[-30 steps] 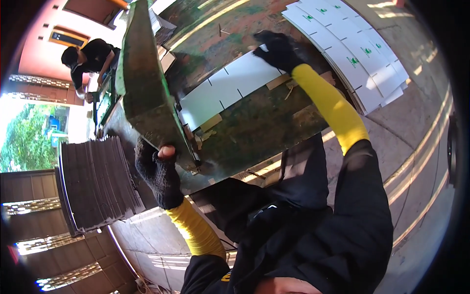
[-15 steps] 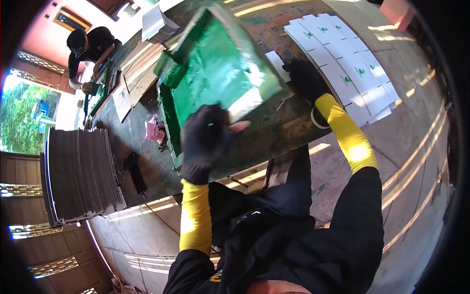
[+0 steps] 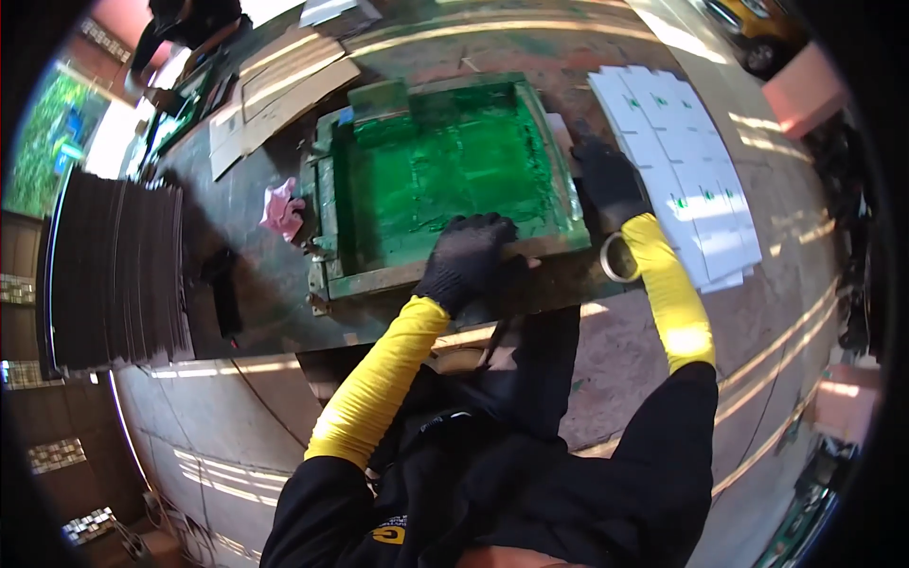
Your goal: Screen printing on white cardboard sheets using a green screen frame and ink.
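A wooden screen-printing frame (image 3: 379, 281) lies flat on the dark table, its mesh (image 3: 454, 170) coated with wet green ink. My left hand (image 3: 466, 257), in a black glove with a bare thumb tip, is closed over the frame's near bar. A squeegee-like flat block (image 3: 379, 100) rests at the frame's far left corner. Just beyond the frame's right side is my right hand (image 3: 609, 180), also gloved in black; its fingers blend into the dark and their grip is unclear. White printed card sheets (image 3: 677, 151) with small green marks overlap to the right of it.
A roll of tape (image 3: 619, 257) is by my right wrist. Left of the frame are a crumpled pink cloth (image 3: 282, 208), a black object (image 3: 223, 293) and a tall stack of dark sheets (image 3: 114, 275). Cardboard (image 3: 275, 104) lies beyond; another person (image 3: 194, 28) works at far left.
The frame has come down from a raised tilt to flat on the table, my left hand moving with it. My right hand has shifted slightly, staying between frame and sheets.
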Tool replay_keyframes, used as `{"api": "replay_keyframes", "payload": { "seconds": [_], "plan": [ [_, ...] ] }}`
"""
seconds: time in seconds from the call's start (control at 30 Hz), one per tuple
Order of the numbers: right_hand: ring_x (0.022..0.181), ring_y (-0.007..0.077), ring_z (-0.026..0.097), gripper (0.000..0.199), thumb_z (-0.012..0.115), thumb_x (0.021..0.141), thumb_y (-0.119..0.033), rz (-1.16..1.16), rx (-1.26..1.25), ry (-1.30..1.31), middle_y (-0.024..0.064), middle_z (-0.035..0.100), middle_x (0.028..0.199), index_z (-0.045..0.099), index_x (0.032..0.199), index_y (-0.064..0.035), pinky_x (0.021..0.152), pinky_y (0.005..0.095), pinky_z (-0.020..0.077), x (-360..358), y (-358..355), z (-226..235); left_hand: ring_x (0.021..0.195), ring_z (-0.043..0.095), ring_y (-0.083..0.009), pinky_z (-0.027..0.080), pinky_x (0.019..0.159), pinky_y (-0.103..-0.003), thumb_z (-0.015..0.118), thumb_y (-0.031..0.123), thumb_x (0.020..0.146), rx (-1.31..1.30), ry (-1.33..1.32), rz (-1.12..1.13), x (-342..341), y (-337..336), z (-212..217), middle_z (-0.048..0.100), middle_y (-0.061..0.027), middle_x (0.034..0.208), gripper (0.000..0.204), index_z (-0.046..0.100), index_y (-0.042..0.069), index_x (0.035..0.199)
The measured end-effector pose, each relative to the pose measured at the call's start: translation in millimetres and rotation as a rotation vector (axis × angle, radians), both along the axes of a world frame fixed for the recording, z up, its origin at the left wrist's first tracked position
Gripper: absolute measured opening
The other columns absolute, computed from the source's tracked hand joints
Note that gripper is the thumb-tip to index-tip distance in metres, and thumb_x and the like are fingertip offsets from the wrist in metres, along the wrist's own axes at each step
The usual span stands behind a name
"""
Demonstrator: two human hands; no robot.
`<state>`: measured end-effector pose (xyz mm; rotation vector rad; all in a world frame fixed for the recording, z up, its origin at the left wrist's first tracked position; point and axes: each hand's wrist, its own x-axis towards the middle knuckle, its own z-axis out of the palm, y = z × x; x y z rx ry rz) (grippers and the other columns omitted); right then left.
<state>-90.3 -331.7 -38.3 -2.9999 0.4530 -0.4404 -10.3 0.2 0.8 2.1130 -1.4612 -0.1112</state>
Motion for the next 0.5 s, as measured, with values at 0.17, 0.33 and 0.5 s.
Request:
{"api": "replay_keyframes", "payload": {
  "seconds": [0.17, 0.33, 0.5],
  "plan": [
    [0.097, 0.0389, 0.069, 0.028, 0.061, 0.099, -0.027, 0.102, -0.053, -0.335, 0.018, 0.071, 0.109, 0.07, 0.118, -0.0076, 0.084, 0.0513, 0.0544, 76, 38, 46, 0.095, 0.067, -0.0396, 0.051, 0.083, -0.051, 0.077, 0.04, 0.08, -0.044, 0.112, 0.02, 0, 0, 6, 0.068, -0.0153, 0.101, 0.039, 0.068, 0.008, 0.102],
    [0.11, 0.0375, 0.068, 0.07, 0.073, 0.085, -0.06, 0.33, -0.003, -0.426, 0.0194, 0.071, 0.118, 0.067, 0.128, -0.0054, 0.097, 0.0483, 0.0496, 235, 151, 66, 0.096, 0.067, -0.039, 0.051, 0.082, -0.051, 0.077, 0.04, 0.08, -0.04, 0.092, 0.037, 6, 0, -12, 0.068, -0.016, 0.1, 0.037, 0.07, 0.008, 0.097],
    [0.121, 0.0353, 0.064, 0.09, 0.061, 0.079, -0.082, 0.244, -0.036, -0.09, 0.0202, 0.069, 0.125, 0.069, 0.126, -0.0058, 0.11, 0.0545, 0.036, 310, 164, 67, 0.092, 0.066, -0.0361, 0.05, 0.084, -0.049, 0.082, 0.046, 0.074, -0.105, 0.082, -0.035, -2, -7, -13, 0.067, -0.0153, 0.093, 0.046, 0.066, 0.007, 0.094]
  ]
}}
